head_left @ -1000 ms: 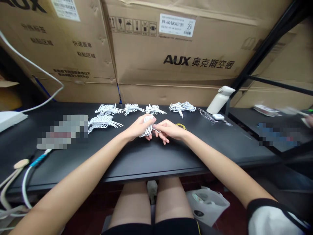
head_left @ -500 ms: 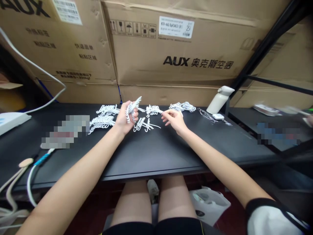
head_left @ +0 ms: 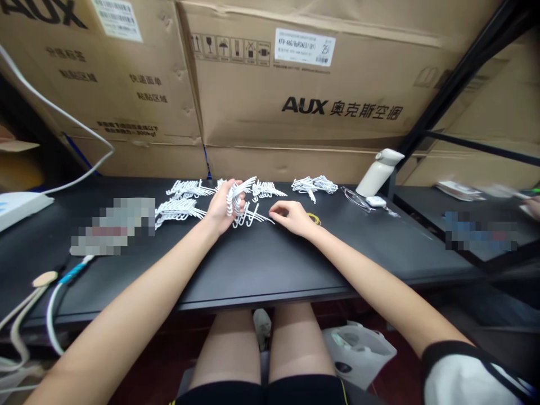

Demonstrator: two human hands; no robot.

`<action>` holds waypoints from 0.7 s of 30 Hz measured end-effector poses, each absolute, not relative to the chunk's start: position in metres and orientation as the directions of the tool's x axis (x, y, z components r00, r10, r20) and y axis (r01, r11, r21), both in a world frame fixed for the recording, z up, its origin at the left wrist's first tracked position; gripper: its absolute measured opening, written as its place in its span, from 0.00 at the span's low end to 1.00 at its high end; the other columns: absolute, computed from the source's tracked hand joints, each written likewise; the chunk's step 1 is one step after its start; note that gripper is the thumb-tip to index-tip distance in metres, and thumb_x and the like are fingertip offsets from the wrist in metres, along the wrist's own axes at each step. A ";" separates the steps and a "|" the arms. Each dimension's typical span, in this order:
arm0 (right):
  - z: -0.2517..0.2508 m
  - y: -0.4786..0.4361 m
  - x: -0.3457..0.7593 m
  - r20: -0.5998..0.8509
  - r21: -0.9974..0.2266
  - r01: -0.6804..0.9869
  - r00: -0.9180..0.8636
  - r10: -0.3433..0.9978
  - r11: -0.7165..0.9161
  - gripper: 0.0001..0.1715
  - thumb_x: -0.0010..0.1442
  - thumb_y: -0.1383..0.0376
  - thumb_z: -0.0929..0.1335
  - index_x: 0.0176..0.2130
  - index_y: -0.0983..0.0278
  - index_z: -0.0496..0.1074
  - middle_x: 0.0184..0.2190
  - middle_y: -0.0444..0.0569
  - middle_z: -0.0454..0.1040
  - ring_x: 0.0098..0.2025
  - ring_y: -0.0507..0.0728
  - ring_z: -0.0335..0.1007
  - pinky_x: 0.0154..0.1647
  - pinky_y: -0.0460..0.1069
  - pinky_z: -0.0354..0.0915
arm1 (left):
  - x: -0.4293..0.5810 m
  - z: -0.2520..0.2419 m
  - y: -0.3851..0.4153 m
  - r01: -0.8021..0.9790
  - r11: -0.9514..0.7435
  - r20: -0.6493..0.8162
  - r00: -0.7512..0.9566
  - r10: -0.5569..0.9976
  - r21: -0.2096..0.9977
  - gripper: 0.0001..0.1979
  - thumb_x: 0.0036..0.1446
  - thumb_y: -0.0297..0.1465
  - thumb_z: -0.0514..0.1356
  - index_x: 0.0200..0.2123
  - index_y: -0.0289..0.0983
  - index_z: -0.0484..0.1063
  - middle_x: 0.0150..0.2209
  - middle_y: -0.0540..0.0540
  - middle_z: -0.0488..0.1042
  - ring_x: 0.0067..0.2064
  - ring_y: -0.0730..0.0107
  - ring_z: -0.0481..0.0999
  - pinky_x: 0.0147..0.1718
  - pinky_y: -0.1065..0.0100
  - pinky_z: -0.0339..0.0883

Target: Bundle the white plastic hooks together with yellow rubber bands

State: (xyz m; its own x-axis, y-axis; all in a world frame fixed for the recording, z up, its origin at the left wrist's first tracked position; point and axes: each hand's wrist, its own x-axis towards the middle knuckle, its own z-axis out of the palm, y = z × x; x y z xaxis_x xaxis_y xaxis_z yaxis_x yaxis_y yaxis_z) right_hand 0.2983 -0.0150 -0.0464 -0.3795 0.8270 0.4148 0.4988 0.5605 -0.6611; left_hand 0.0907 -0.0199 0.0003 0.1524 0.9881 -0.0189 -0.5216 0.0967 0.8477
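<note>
My left hand [head_left: 225, 207] is closed around a bunch of white hooks [head_left: 248, 184], their straight ends sticking out up and to the right. Just below and right of it, a few loose white hooks [head_left: 253, 216] lie on the black table [head_left: 253, 264]. The fingertips of my right hand [head_left: 293, 217] are pinched together at the straight ends of these loose hooks; whether one is between them is unclear. Behind the hands lies another row of white hooks [head_left: 265, 190]. A yellow loop of bands [head_left: 313, 219] lies partly hidden beside my right wrist.
More rows of white hooks [head_left: 175, 209] lie to the left, and a jumbled pile of hooks [head_left: 314, 184] sits at the back right. A cream bottle [head_left: 378, 171], glasses [head_left: 356, 198] and a small white case [head_left: 376, 201] stand farther right. Large cardboard boxes [head_left: 312, 124] wall off the back.
My right hand has moved down and slightly left, from the rear row to the loose hooks, uncovering the yellow bands. My left hand has shifted slightly right and down, still holding its bunch.
</note>
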 end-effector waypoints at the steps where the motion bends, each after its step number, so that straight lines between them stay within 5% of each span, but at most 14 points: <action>1: -0.046 -0.016 0.298 0.411 -0.657 0.498 -0.394 0.822 0.567 0.07 0.54 0.66 0.68 0.32 0.66 0.76 0.28 0.46 0.76 0.28 0.51 0.68 0.33 0.46 0.63 | 0.091 0.000 -0.020 -0.521 0.098 -0.019 0.155 0.988 0.848 0.06 0.61 0.33 0.52 0.36 0.37 0.64 0.18 0.55 0.65 0.14 0.78 0.63 0.13 0.77 0.54; 8: -0.043 -0.020 0.296 0.393 -0.618 0.527 -0.435 0.810 0.583 0.06 0.52 0.72 0.67 0.30 0.66 0.75 0.27 0.46 0.75 0.28 0.51 0.67 0.33 0.46 0.63 | 0.092 0.000 -0.021 -0.498 0.109 -0.031 0.162 0.986 0.860 0.07 0.60 0.35 0.54 0.36 0.37 0.64 0.18 0.55 0.65 0.14 0.79 0.63 0.13 0.78 0.55; 15: -0.029 -0.020 0.306 0.236 -0.566 0.730 -0.302 0.924 0.383 0.08 0.47 0.77 0.68 0.28 0.65 0.70 0.28 0.46 0.76 0.29 0.51 0.70 0.34 0.46 0.63 | 0.095 0.002 -0.024 -0.435 0.111 -0.027 0.196 0.980 0.893 0.08 0.60 0.35 0.54 0.38 0.36 0.66 0.18 0.54 0.66 0.14 0.78 0.64 0.13 0.77 0.56; 21: -0.021 -0.019 0.320 0.131 -0.495 0.846 -0.154 0.979 0.199 0.20 0.47 0.79 0.67 0.41 0.66 0.66 0.31 0.50 0.76 0.29 0.55 0.72 0.32 0.48 0.66 | 0.096 0.001 -0.023 -0.391 0.091 -0.014 0.194 0.981 0.916 0.09 0.59 0.35 0.56 0.39 0.36 0.66 0.19 0.54 0.67 0.15 0.76 0.65 0.13 0.76 0.59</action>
